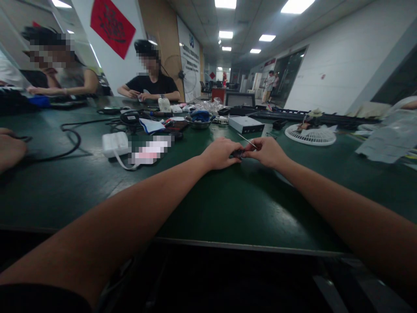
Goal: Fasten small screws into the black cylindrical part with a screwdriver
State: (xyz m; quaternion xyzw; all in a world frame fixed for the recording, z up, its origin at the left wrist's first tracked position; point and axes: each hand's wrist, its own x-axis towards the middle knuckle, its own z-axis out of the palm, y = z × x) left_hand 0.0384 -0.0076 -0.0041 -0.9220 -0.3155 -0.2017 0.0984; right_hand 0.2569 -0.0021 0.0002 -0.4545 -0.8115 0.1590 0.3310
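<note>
My left hand (222,154) is closed on a small dark part (238,153), low over the green table (241,208). Close against it on the right, my right hand (264,151) pinches a thin metal rod (246,140), which slants up to the left. The fingertips of both hands meet around the dark part, and its details are too small to tell.
A white adapter (115,144) with a cable lies left, beside black cables. Beyond my hands are a metal bowl (199,124) and a silver box (246,124). A white fan grille (310,134) lies right. Two people sit across; another person's hand (12,150) is far left.
</note>
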